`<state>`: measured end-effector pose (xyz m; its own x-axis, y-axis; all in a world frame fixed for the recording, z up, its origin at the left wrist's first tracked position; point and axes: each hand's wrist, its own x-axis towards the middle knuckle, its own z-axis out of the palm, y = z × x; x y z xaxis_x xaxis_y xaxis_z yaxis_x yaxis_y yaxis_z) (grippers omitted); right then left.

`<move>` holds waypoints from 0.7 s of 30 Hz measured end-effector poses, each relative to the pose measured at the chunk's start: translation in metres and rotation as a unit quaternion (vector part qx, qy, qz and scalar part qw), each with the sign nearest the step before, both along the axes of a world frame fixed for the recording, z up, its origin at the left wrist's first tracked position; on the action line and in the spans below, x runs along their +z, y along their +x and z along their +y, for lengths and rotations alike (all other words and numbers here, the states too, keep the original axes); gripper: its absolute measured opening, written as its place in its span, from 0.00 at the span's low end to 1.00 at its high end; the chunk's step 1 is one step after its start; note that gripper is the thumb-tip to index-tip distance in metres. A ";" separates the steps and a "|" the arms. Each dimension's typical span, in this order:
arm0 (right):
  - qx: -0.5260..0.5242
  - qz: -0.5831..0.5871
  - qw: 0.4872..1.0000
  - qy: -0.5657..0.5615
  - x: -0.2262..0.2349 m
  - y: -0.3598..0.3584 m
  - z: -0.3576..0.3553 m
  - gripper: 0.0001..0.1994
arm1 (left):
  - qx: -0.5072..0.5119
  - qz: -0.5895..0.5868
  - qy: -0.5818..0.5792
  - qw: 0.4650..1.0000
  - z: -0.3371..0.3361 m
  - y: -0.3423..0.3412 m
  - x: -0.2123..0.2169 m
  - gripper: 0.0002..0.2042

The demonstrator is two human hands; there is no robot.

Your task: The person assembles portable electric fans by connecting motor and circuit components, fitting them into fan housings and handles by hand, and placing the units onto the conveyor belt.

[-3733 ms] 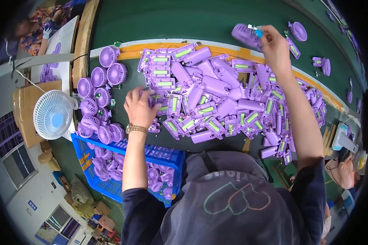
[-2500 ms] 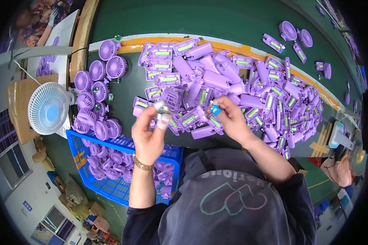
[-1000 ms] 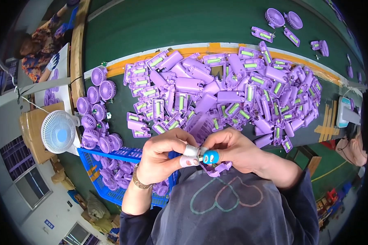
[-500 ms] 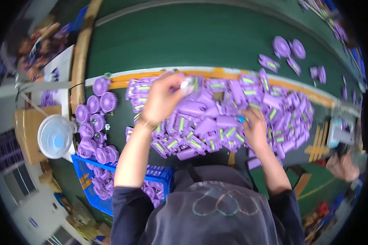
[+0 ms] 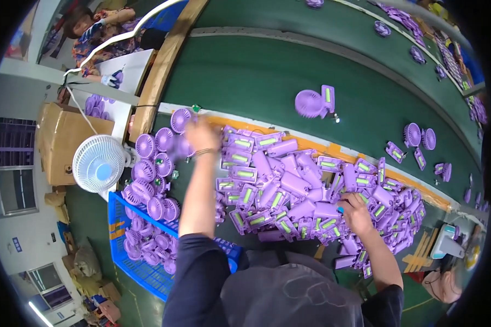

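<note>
My left hand [image 5: 203,136] is smeared by motion at the left end of the pile, beside the purple fan heads [image 5: 164,139]. A blurred purple shape lies by its fingers; whether it is held cannot be made out. My right hand [image 5: 357,214] is over the heap of purple handle housings [image 5: 294,184], fingers bent and closed together. A small blue spot [image 5: 341,209] shows at its fingertips; what they grip is hidden. Many housings carry yellow-green cells. On the green belt [image 5: 245,71] beyond lies a purple fan head [image 5: 309,103] with an open handle housing [image 5: 327,98].
A blue crate [image 5: 114,218] of fan heads stands at the near left. Left of it are a white fan [image 5: 98,163] and a cardboard box [image 5: 65,141]. A wooden post [image 5: 166,60] borders the belt. At far left a person [image 5: 101,41] works with gloved hands.
My left hand has gone from above the pile, where it held a small part, left to the fan heads. A fan head with its housing now lies on the belt. The view has turned.
</note>
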<state>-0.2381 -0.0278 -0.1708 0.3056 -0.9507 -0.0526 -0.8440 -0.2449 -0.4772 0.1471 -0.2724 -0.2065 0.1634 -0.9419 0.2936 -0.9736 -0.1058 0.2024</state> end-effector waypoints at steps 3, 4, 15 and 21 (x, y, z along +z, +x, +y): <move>-0.142 -0.166 0.976 -0.010 -0.012 0.011 -0.008 0.10 | 0.105 0.005 0.121 0.987 0.025 0.094 -0.039 0.38; -0.218 -0.225 0.950 0.008 -0.030 0.003 0.003 0.06 | 0.097 0.028 0.184 0.978 0.029 0.081 -0.035 0.39; -0.363 -0.586 0.718 0.101 0.019 0.070 -0.007 0.04 | -0.139 0.100 0.214 0.962 0.127 0.074 -0.023 0.10; -0.352 -0.541 0.761 0.068 0.061 0.069 0.023 0.02 | 0.067 0.391 0.017 0.918 0.119 0.096 -0.021 0.12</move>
